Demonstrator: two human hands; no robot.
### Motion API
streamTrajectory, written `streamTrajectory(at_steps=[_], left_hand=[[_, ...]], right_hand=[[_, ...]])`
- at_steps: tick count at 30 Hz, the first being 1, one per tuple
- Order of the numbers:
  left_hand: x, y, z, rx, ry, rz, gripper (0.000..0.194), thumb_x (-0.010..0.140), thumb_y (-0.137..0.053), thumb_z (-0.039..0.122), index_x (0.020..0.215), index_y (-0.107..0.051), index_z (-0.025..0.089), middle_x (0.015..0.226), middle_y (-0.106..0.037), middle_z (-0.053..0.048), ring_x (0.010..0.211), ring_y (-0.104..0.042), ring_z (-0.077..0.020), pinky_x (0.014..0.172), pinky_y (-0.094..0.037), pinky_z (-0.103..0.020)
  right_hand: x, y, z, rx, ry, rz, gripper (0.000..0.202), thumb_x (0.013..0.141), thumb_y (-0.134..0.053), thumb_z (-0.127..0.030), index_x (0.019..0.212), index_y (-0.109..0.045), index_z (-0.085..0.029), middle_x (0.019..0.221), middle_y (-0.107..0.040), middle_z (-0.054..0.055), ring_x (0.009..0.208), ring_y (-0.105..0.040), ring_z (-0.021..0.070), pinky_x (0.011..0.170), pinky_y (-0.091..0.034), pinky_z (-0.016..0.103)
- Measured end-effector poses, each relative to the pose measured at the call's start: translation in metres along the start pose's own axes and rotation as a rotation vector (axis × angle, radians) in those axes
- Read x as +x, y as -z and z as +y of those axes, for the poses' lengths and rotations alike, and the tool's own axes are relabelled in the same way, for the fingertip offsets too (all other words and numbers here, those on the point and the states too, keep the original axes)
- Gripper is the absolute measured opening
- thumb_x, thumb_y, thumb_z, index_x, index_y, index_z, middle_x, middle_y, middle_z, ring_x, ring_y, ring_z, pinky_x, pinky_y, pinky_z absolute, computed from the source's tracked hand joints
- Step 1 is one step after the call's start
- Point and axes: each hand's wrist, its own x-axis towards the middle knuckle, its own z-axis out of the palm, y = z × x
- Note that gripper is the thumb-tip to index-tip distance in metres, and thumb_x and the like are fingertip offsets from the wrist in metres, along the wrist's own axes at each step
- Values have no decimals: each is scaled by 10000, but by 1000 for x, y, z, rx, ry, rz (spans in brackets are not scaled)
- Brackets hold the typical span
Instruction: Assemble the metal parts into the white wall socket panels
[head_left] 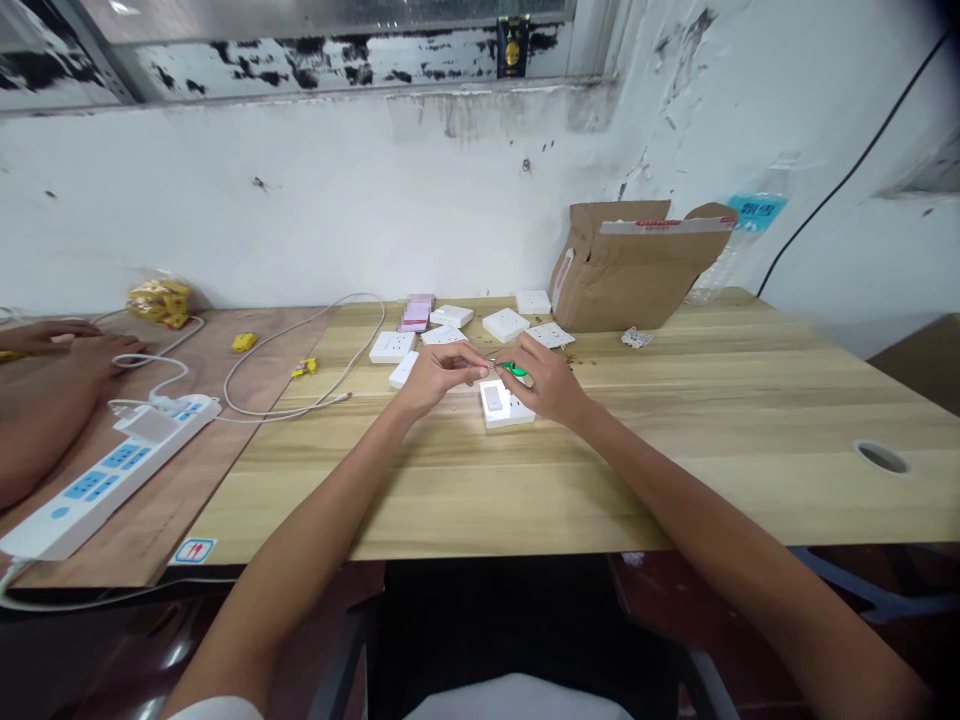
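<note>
My left hand (448, 376) is pinched at the fingertips above the middle of the table, on something too small to make out. Touching or nearly touching it, my right hand (546, 380) has its fingers closed round a green object (514, 369), partly hidden by the fingers. Just below the hands lies a white socket panel (505, 404) with a switch on its left side. Behind the hands are several more white panels, among them one at the back (505, 325) and one at the left (392, 347). A pinkish stack (417, 312) stands near them.
An open cardboard box (637, 265) stands at the back right, beside a clear bottle (742, 235). At the left are a white power strip (112, 475), a looped cable (281, 413), yellow pieces (244, 342) and another person's hands (82, 345). A round hole (883, 458) is at the right.
</note>
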Motion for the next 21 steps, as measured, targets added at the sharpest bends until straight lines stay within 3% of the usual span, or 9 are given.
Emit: streamTrajectory(at_steps=[11, 21], left_hand=[[0, -1, 2, 53, -18, 53, 213, 809, -985, 381, 867, -886, 203, 848, -758, -55, 749, -633, -154, 652, -530, -279], [0, -6, 5, 45, 34, 116, 310, 773, -999, 443, 808, -855, 171, 727, -765, -53, 648, -643, -151, 598, -524, -275]], right_hand=[[-2, -1, 0, 17, 11, 5, 109, 1127, -604, -218, 1162, -706, -230, 953, -597, 57, 800, -581, 224, 708, -455, 358], [1, -2, -3, 112, -72, -49, 121, 1148, -609, -331, 1150, -686, -239, 965, -621, 58, 844, -622, 233, 765, -502, 371]])
